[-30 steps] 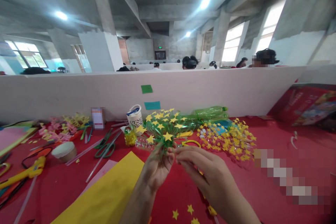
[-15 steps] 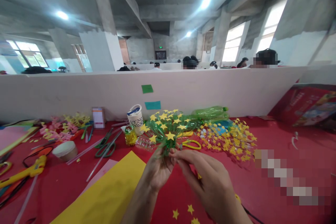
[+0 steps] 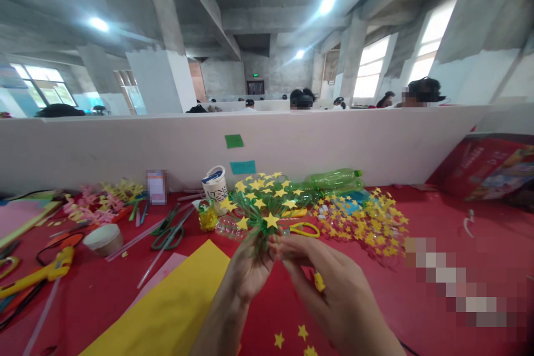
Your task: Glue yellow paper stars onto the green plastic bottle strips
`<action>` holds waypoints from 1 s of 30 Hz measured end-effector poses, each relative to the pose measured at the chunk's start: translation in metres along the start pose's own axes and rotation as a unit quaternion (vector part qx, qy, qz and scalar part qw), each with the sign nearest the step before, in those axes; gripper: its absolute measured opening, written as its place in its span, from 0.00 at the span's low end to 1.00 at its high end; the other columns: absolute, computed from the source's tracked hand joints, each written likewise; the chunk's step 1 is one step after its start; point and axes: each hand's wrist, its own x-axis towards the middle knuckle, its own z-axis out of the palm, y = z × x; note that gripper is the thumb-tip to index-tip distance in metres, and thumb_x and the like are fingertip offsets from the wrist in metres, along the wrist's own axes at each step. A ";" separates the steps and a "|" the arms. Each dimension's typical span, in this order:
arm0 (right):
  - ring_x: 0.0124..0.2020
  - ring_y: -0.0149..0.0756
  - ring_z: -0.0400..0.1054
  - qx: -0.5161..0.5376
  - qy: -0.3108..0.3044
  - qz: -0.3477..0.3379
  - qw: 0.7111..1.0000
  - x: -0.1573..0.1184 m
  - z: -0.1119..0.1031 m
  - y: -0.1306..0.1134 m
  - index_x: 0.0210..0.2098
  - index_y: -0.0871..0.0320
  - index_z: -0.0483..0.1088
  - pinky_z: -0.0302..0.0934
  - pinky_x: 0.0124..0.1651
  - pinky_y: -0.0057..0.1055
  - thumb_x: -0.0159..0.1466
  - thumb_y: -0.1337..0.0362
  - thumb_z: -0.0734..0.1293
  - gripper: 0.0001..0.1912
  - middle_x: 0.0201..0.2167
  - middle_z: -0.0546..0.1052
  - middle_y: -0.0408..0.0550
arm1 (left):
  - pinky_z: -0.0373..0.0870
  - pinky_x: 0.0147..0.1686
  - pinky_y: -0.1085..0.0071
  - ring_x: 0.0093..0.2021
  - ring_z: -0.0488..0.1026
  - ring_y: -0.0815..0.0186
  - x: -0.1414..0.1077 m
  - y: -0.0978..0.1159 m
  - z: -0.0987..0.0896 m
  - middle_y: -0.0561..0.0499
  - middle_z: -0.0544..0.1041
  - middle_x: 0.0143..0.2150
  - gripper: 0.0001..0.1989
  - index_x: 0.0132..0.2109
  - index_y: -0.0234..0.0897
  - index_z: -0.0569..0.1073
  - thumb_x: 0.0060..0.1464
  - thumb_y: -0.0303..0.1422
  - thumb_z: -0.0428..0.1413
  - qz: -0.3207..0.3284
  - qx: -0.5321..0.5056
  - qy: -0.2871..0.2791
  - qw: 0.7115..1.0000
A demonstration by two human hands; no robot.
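The left hand (image 3: 252, 267) is curled closed around the base of a green plastic spray tipped with yellow stars (image 3: 259, 203). The right hand (image 3: 340, 289) comes in from the right, thumb and forefinger drawn together at the left's fingertips, just below the front star; whether they grip anything, I cannot tell. The spray's long axis runs up from the left hand, fanning toward the far edge of the red surface (image 3: 375, 283); the left is the nearer hand. Loose stars (image 3: 302, 332) lie at the near edge, one cut off. The spray's lower end is hidden by fingers, and a yellow object (image 3: 319, 282) is partly covered by the right hand, too little showing to identify.
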 end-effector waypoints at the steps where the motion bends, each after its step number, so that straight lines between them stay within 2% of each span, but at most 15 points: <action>1: 0.39 0.30 0.71 -0.006 -0.001 -0.002 1.000 0.000 0.000 -0.001 0.44 0.56 0.67 0.66 0.43 0.25 0.61 0.71 0.61 0.12 0.39 0.76 0.46 | 0.71 0.29 0.80 0.28 0.72 0.73 0.000 0.000 0.000 0.43 0.76 0.32 0.14 0.38 0.27 0.73 0.60 0.27 0.44 0.002 0.001 0.005 1.000; 4: 0.41 0.31 0.70 -0.011 -0.013 -0.012 1.000 -0.001 -0.001 -0.002 0.42 0.56 0.68 0.65 0.44 0.26 0.62 0.71 0.60 0.11 0.40 0.75 0.47 | 0.71 0.28 0.80 0.28 0.72 0.73 0.000 0.000 -0.001 0.45 0.75 0.30 0.13 0.39 0.28 0.73 0.59 0.25 0.44 0.002 -0.002 0.013 1.000; 8: 0.39 0.30 0.70 -0.005 -0.011 -0.017 1.000 0.000 -0.001 -0.002 0.39 0.56 0.66 0.64 0.42 0.24 0.62 0.72 0.59 0.09 0.37 0.75 0.45 | 0.71 0.29 0.79 0.28 0.72 0.72 0.001 -0.002 -0.004 0.46 0.75 0.29 0.12 0.39 0.28 0.73 0.58 0.24 0.45 0.014 0.006 0.005 1.000; 12: 0.35 0.28 0.71 -0.023 -0.003 -0.005 1.000 0.000 0.000 -0.001 0.44 0.54 0.65 0.65 0.39 0.23 0.62 0.71 0.60 0.12 0.36 0.75 0.43 | 0.71 0.29 0.78 0.29 0.72 0.72 0.003 -0.003 -0.007 0.44 0.76 0.32 0.12 0.38 0.27 0.73 0.59 0.26 0.45 0.014 0.014 -0.002 1.000; 16: 0.32 0.29 0.71 -0.066 0.035 -0.040 0.996 -0.003 -0.009 -0.005 0.49 0.55 0.63 0.66 0.34 0.23 0.61 0.71 0.61 0.16 0.40 0.75 0.47 | 0.71 0.30 0.80 0.30 0.72 0.73 0.000 0.000 -0.002 0.43 0.75 0.34 0.14 0.38 0.26 0.73 0.60 0.26 0.43 -0.005 -0.009 -0.019 1.000; 18: 0.27 0.28 0.70 -0.081 0.056 -0.049 0.994 -0.004 -0.015 -0.007 0.45 0.56 0.65 0.65 0.31 0.23 0.60 0.71 0.61 0.13 0.35 0.75 0.45 | 0.71 0.29 0.82 0.29 0.71 0.74 -0.003 0.002 0.003 0.41 0.74 0.34 0.15 0.38 0.25 0.73 0.61 0.27 0.42 -0.019 -0.032 -0.016 0.999; 21: 0.20 0.27 0.66 -0.108 0.028 -0.051 0.992 -0.004 -0.018 -0.005 0.39 0.56 0.67 0.61 0.24 0.23 0.61 0.70 0.60 0.08 0.24 0.73 0.41 | 0.70 0.28 0.83 0.28 0.70 0.75 -0.007 0.005 0.009 0.41 0.73 0.34 0.16 0.39 0.23 0.72 0.61 0.28 0.41 -0.034 -0.054 -0.009 0.998; 24: 0.25 0.30 0.69 -0.133 -0.033 -0.050 0.989 -0.001 -0.012 0.002 0.43 0.56 0.68 0.62 0.27 0.24 0.61 0.70 0.59 0.12 0.28 0.76 0.44 | 0.70 0.28 0.83 0.28 0.70 0.75 -0.007 0.005 0.009 0.41 0.74 0.34 0.16 0.39 0.25 0.72 0.61 0.27 0.41 -0.026 -0.050 -0.009 0.998; 26: 0.28 0.30 0.70 -0.131 -0.056 -0.053 0.988 0.002 -0.006 0.006 0.42 0.57 0.68 0.62 0.29 0.25 0.62 0.70 0.58 0.11 0.31 0.76 0.45 | 0.71 0.28 0.82 0.29 0.71 0.74 -0.005 0.004 0.006 0.41 0.74 0.34 0.15 0.38 0.26 0.72 0.61 0.27 0.41 -0.024 -0.041 -0.012 0.999; 30: 0.27 0.30 0.70 -0.139 -0.011 -0.097 0.985 0.004 0.000 0.007 0.36 0.60 0.70 0.61 0.29 0.24 0.64 0.72 0.56 0.12 0.28 0.76 0.46 | 0.70 0.27 0.82 0.27 0.71 0.74 -0.001 0.001 0.003 0.43 0.74 0.31 0.13 0.37 0.25 0.72 0.59 0.24 0.43 -0.041 -0.018 -0.003 0.999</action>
